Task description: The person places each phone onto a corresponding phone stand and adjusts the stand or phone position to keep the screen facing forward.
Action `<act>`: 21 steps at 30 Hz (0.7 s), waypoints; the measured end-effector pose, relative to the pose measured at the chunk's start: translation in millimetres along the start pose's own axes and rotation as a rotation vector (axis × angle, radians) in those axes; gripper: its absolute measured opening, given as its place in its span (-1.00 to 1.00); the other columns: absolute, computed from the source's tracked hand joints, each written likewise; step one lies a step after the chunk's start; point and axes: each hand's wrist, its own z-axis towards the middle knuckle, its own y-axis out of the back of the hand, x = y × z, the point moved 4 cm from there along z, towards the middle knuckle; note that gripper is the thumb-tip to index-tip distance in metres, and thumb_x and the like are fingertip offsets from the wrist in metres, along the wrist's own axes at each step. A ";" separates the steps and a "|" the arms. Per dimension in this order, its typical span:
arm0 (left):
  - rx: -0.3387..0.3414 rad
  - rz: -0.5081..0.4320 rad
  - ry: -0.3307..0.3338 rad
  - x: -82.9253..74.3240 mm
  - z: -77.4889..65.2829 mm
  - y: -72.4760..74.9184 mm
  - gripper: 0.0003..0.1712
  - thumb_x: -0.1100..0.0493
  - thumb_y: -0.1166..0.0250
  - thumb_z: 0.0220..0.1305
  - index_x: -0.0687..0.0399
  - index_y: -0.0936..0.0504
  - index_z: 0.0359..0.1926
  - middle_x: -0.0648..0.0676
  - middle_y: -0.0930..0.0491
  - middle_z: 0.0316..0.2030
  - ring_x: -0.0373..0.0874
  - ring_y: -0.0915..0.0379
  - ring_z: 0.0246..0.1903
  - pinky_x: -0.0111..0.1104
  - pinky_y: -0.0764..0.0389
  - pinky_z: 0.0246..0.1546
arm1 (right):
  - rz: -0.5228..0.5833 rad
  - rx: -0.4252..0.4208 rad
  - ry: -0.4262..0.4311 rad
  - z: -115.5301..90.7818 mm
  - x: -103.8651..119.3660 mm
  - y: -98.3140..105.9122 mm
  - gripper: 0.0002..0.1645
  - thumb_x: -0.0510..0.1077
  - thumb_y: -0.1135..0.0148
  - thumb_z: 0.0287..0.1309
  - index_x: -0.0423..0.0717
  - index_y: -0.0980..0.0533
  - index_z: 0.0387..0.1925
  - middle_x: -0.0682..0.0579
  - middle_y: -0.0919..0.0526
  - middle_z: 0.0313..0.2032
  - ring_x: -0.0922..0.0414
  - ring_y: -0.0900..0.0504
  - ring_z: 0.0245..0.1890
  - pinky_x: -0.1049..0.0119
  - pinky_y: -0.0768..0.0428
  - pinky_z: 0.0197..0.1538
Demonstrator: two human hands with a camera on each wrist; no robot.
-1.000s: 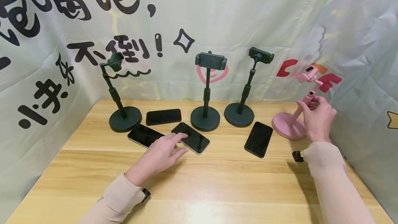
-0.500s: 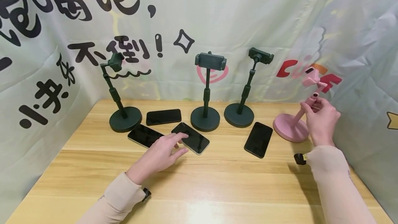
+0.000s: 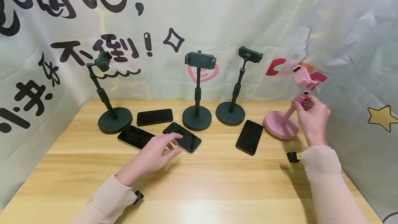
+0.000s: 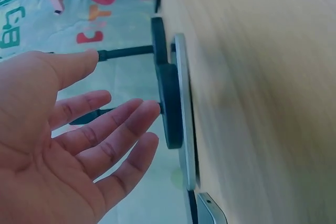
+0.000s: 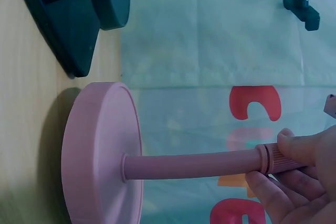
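Note:
My right hand [image 3: 314, 118] grips the pole of a pink phone stand [image 3: 281, 125] at the right of the table. In the right wrist view, thumb and fingers close round the ribbed collar on the pole [image 5: 197, 166], above its round base. The stand's pink clamp head leans over the hand in the head view. My left hand [image 3: 154, 153] hovers with relaxed, spread fingers, its index fingertip overlapping a black-screened phone [image 3: 190, 143] in the head view. Nothing lies in its palm [image 4: 47, 182]. A second phone [image 3: 135, 136] is partly hidden behind that hand.
Three dark green phone stands, one left [image 3: 115, 120], one middle [image 3: 197, 118] and one right of it [image 3: 230, 114], line the back of the wooden table [image 3: 199, 186]. Another phone [image 3: 154, 117] lies between the first two; one more [image 3: 249, 137] lies beside the pink base. A printed cloth [image 3: 236, 9] hangs behind.
The pink stand has shifted slightly right and nearer in my right hand, and its clamp head now shows more broadly. The head view has swung right. My left hand has stayed over the phone.

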 end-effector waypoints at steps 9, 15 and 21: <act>0.048 -0.089 0.005 -7.5 1.5 0.9 -0.54 0.09 -0.37 0.53 0.08 -0.59 0.35 0.08 -0.79 0.01 -0.17 -0.78 -0.12 -0.36 -0.76 -0.16 | 0.061 0.046 -0.017 -4.2 5.2 7.2 -0.60 -0.07 -0.41 0.43 -0.17 -0.67 0.18 -0.07 -0.83 0.04 0.78 -0.48 -0.32 0.77 -0.59 -0.07; 0.056 -0.122 0.012 -10.3 0.8 2.4 -0.55 0.08 -0.37 0.54 0.00 -0.59 0.36 0.07 -0.79 0.01 -0.18 -0.77 -0.12 -0.35 -0.76 -0.15 | 0.149 0.081 -0.018 -7.1 12.3 9.5 -0.63 -0.15 -0.41 0.41 -0.18 -0.66 0.17 0.46 -0.68 -0.23 0.73 -0.57 -0.26 0.76 -0.60 -0.03; 0.067 -0.138 0.030 -11.3 0.0 2.5 -0.56 0.09 -0.36 0.54 -0.01 -0.59 0.35 0.05 -0.78 0.00 -0.19 -0.77 -0.11 -0.39 -0.76 -0.14 | 0.166 0.130 0.035 -13.5 23.6 11.2 -0.57 -0.13 -0.42 0.41 -0.22 -0.64 0.21 0.60 -0.65 -0.25 0.76 -0.58 -0.26 0.78 -0.59 -0.05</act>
